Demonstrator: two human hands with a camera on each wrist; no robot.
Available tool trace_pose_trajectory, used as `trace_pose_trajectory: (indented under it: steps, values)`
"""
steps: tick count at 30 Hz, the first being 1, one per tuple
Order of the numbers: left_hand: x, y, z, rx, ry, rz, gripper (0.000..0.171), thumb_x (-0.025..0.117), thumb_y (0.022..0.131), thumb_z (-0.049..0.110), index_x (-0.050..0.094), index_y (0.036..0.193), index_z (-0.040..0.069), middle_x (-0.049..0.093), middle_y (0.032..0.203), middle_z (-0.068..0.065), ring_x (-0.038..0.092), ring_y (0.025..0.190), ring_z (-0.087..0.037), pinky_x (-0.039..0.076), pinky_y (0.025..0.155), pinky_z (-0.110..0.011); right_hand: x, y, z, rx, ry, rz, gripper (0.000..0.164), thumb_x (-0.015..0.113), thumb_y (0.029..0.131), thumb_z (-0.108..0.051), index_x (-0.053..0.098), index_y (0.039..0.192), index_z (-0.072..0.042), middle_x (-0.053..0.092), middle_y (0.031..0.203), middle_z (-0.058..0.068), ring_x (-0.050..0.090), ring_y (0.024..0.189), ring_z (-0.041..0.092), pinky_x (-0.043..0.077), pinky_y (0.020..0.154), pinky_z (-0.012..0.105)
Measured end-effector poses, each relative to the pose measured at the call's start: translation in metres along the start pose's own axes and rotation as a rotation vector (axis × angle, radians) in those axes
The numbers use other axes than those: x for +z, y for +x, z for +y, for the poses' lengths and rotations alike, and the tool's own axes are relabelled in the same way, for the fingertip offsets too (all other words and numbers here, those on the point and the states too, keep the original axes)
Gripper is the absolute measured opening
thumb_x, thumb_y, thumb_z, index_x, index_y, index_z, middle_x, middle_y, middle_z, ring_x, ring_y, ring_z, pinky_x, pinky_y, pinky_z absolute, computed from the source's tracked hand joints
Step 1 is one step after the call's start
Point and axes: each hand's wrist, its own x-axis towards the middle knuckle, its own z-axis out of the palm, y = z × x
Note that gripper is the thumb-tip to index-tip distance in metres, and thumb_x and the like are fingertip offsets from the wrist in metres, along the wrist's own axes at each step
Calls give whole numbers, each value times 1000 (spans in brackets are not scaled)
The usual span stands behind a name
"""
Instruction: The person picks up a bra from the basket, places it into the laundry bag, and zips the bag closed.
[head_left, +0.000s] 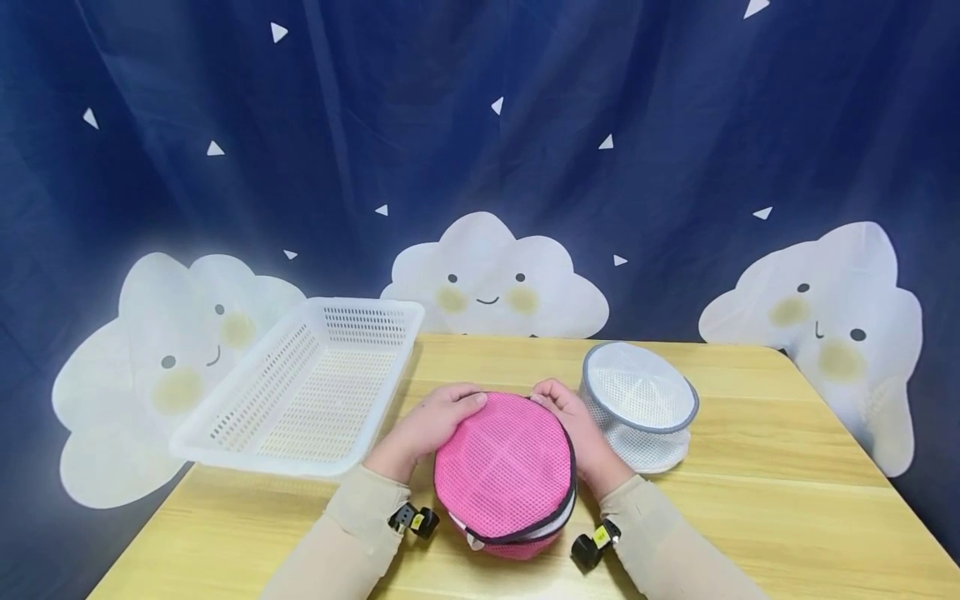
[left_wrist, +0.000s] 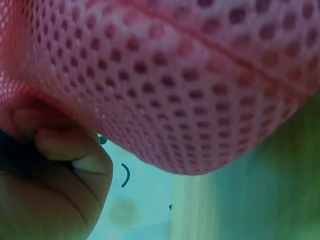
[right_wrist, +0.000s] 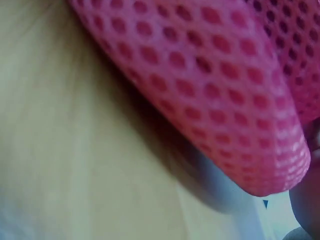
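Note:
A round pink mesh laundry bag (head_left: 504,467) with a black zipper edge is between both hands, tilted above the wooden table. Its near-right edge gapes a little and shows something whitish inside. My left hand (head_left: 435,421) grips the bag's far-left rim, thumb on top; in the left wrist view its curled fingers (left_wrist: 70,145) meet the pink mesh (left_wrist: 165,95). At the far-right rim, my right hand (head_left: 577,425) pinches the bag's edge. The right wrist view is mostly pink mesh (right_wrist: 215,95), with just a sliver of that hand at the right border.
A white plastic basket (head_left: 408,358) with slotted walls stands on the table's left side. Behind my right hand sits a white mesh laundry bag (head_left: 641,392) with grey trim. The wooden table (head_left: 780,500) ends at a dark blue curtain (head_left: 450,108) printed with clouds.

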Motion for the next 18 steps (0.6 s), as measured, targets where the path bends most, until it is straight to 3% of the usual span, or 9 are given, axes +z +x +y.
trace_pose_trajectory:
  steps: [4,10,18]
  values:
    - [-2,1,2,14,10,111,24,58,103,25,72,109,7,68,95,-3,61,87,-15,46,85,-34,2,-1,-4,-32,0,39,19,52,106,-18,56,99,-2,62,89,5,58,78,17,49,68,27]
    - [-4,1,4,-20,-122,238,25,55,104,21,71,107,2,66,89,-7,60,80,-18,48,76,-32,4,-1,-8,-47,5,127,16,51,106,-14,55,98,-1,61,83,5,57,73,17,47,66,27]
    - [-6,5,-1,-29,-109,402,27,53,106,25,69,112,5,66,94,-7,60,88,-20,47,83,-35,5,1,-6,-94,47,188,15,51,106,-10,54,97,2,57,78,3,52,66,12,45,59,23]
